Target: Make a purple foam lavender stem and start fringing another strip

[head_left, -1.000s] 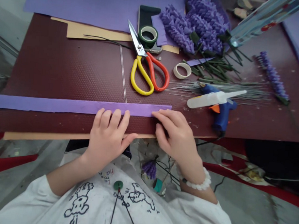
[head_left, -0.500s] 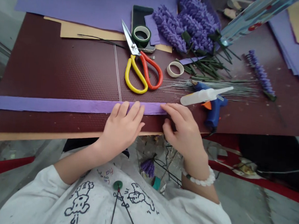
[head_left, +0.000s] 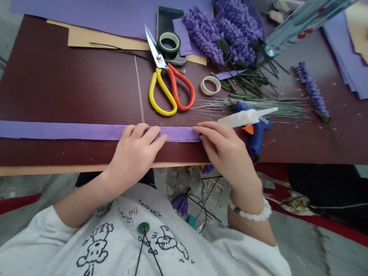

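A long purple crepe paper strip [head_left: 61, 130] lies flat along the table's near edge and runs out of view on the left. My left hand [head_left: 135, 155] rests on it with its fingers spread, pressing it to the table. At the strip's right end, my right hand [head_left: 225, 151] has its thumb and fingers closed on the corner. Beyond my left hand, two thin white wires [head_left: 139, 88] reach toward the strip. The scissors [head_left: 165, 80], with one yellow and one red handle, lie open-bladed above the strip.
A white squeeze bottle [head_left: 242, 117] leans over a blue glue gun [head_left: 257, 139] near my right hand. Farther back are purple flower spikes [head_left: 210, 34], green tape [head_left: 169, 44] on a phone [head_left: 167, 17], a cream tape roll [head_left: 210, 85], and loose wires [head_left: 283, 109].
My left hand has slid left along the strip. My right thumb has come up to the fingers at the strip's end. The whole view has shifted slightly.
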`<control>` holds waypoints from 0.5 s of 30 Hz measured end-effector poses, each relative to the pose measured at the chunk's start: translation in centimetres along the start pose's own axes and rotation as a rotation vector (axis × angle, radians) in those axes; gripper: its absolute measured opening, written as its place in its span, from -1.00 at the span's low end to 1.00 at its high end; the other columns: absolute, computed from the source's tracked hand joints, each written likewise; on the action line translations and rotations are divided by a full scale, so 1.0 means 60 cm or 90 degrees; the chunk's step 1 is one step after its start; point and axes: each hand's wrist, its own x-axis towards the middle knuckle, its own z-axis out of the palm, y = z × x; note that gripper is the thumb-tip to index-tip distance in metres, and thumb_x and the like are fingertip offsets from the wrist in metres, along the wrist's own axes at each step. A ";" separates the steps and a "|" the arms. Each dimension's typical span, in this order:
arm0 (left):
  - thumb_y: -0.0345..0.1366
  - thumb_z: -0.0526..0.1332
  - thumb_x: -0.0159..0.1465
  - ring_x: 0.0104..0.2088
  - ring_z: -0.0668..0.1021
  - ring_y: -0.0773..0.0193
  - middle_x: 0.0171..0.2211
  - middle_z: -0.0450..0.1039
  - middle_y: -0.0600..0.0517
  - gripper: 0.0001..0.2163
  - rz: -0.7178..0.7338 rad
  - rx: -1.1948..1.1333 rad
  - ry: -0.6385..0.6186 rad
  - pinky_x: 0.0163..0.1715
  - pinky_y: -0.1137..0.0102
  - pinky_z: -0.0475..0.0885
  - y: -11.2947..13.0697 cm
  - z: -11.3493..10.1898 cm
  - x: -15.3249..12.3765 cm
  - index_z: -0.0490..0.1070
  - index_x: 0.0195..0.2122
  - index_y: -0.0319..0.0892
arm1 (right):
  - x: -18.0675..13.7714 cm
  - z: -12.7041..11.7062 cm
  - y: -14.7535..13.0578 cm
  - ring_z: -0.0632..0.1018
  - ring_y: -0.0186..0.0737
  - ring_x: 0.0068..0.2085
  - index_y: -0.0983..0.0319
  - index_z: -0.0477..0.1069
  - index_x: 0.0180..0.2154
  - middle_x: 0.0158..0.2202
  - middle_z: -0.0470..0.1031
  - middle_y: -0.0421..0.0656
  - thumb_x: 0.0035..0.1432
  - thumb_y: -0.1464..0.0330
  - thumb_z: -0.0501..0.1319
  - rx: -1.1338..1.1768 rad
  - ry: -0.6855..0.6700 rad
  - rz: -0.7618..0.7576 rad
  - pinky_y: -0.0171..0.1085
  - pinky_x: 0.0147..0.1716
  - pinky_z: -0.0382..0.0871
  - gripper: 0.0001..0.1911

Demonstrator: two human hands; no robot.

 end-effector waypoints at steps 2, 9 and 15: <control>-0.46 0.04 0.30 -0.16 0.40 0.10 -0.09 0.51 -0.04 -0.75 0.007 -0.006 0.009 -0.20 0.20 0.33 -0.006 -0.001 0.001 0.48 -0.11 -0.18 | 0.004 -0.001 0.002 0.50 -0.13 -0.08 0.21 0.44 -0.06 -0.09 0.50 -0.03 0.26 0.47 0.01 0.002 -0.009 -0.009 -0.10 -0.06 0.43 -0.70; -0.52 0.00 0.28 -0.20 0.44 0.11 -0.19 0.52 -0.06 -0.74 -0.003 -0.004 -0.016 -0.24 0.21 0.36 -0.040 -0.020 -0.002 0.48 -0.23 -0.21 | -0.001 -0.006 -0.010 0.49 -0.18 -0.15 0.19 0.45 -0.09 -0.17 0.51 -0.07 0.24 0.49 0.03 0.048 -0.064 -0.041 -0.14 -0.14 0.45 -0.70; -0.49 0.05 0.29 -0.14 0.43 0.11 -0.17 0.49 -0.12 -0.79 0.055 -0.013 0.029 -0.12 0.22 0.37 -0.027 -0.012 -0.016 0.47 -0.18 -0.28 | -0.014 -0.011 -0.017 0.47 -0.20 -0.15 0.22 0.42 -0.06 -0.13 0.50 -0.05 0.23 0.53 0.04 0.074 -0.083 -0.065 -0.14 -0.11 0.43 -0.70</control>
